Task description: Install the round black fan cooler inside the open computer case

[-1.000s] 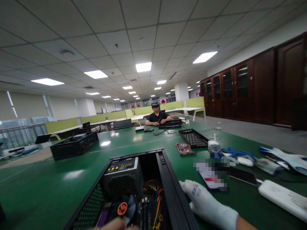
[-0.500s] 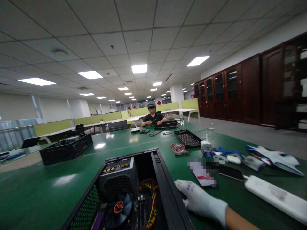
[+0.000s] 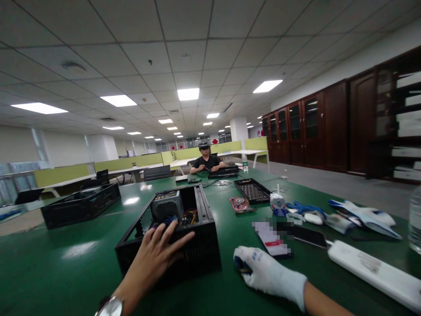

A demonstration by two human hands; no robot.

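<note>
A black computer case [image 3: 201, 250] lies on the green table in front of me, its top uncovered. Inside it show a grey power supply [image 3: 168, 205] and some coloured wires [image 3: 190, 216]. My left hand [image 3: 157, 251], bare and with a watch on the wrist, rests on the case's near edge with fingers spread. To the right of the case, my right hand [image 3: 263, 268] wears a white glove and lies on the table. Its fingers are curled around something small and dark that I cannot make out. A phone [image 3: 274, 239], partly pixelated, lies just beyond it.
A red circuit card [image 3: 241, 204] and a black perforated panel [image 3: 253, 190] lie beyond. Blue-and-white gloves [image 3: 365, 213], a white power strip [image 3: 371, 267] and a bottle [image 3: 415, 224] are at right. Another case [image 3: 82, 204] stands left. A person [image 3: 207, 162] sits opposite.
The case has moved away from me across the table. My left hand has come into view on its near edge. My gloved right hand now shows curled fingers, apart from the case.
</note>
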